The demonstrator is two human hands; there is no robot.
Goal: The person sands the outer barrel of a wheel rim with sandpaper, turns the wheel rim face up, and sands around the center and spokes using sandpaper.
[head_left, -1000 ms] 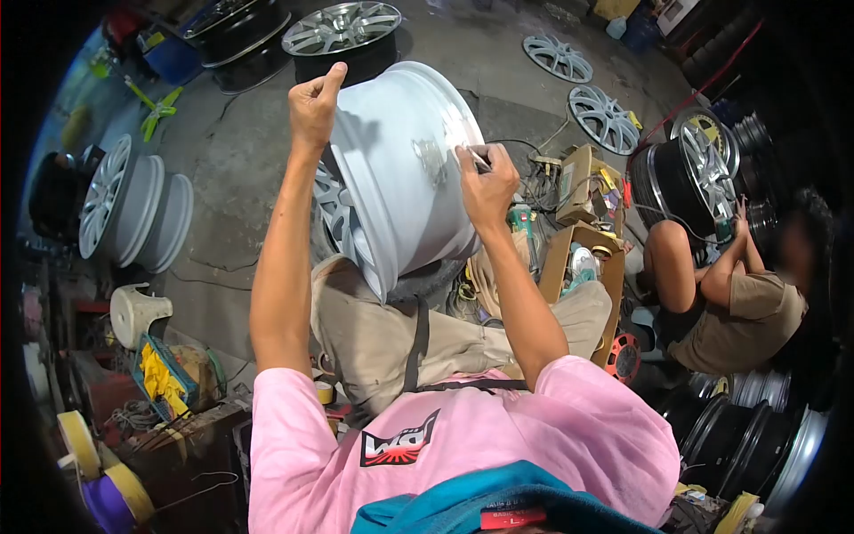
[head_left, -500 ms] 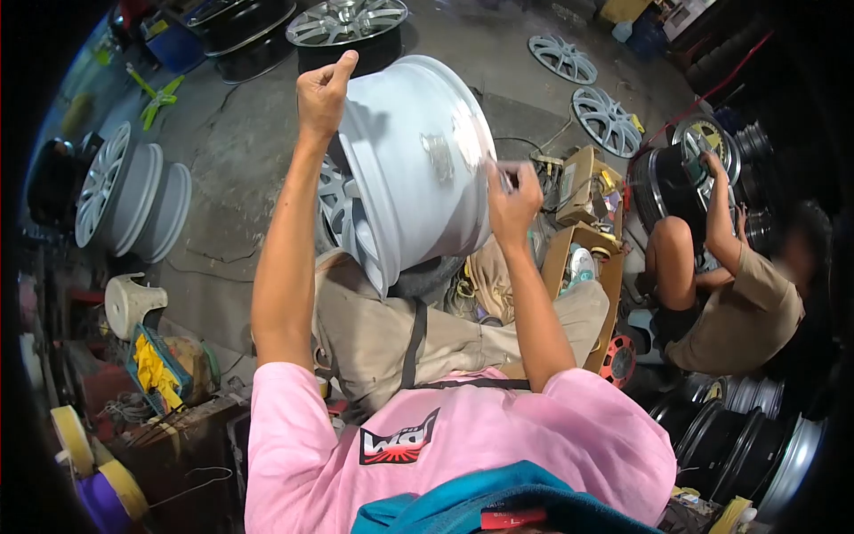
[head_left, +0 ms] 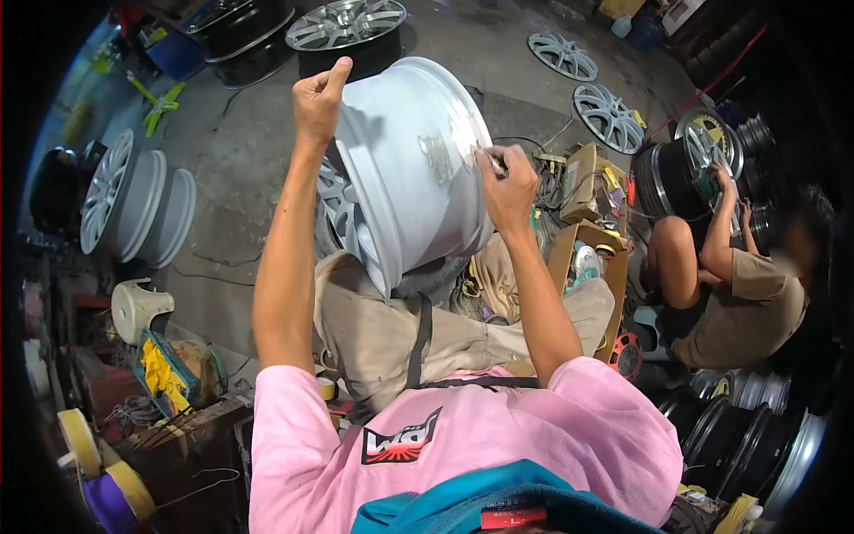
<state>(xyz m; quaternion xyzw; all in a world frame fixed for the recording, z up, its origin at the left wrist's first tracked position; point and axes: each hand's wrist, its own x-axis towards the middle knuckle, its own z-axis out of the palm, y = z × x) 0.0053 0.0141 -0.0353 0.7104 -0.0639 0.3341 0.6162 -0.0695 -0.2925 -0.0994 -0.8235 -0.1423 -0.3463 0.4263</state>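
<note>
A light grey wheel rim (head_left: 391, 178) is tilted on its side at my lap, its spokes facing left. My left hand (head_left: 318, 105) is closed on the rim's upper left lip, thumb pointing up. At the opposite lip, my right hand (head_left: 511, 189) is closed with its fingertips against the barrel's edge. Something small shows in its pinch, mostly hidden by the fingers. Beside those fingertips lies a pale, whitish patch (head_left: 464, 135) on the barrel. A rougher, duller grey patch (head_left: 435, 158) sits to its left.
At right, another person (head_left: 743, 294) crouches and handles a dark wheel (head_left: 667, 178). Cardboard boxes (head_left: 562, 254) with tools and discs stand by my right knee. Grey wheel faces (head_left: 608, 117) lie on the floor ahead. More rims (head_left: 142, 209) and a pale stool (head_left: 140, 309) are at left.
My right hand has shifted slightly up and left along the rim's edge. My left hand keeps its hold. The other person's hand has moved a little lower at the dark wheel.
</note>
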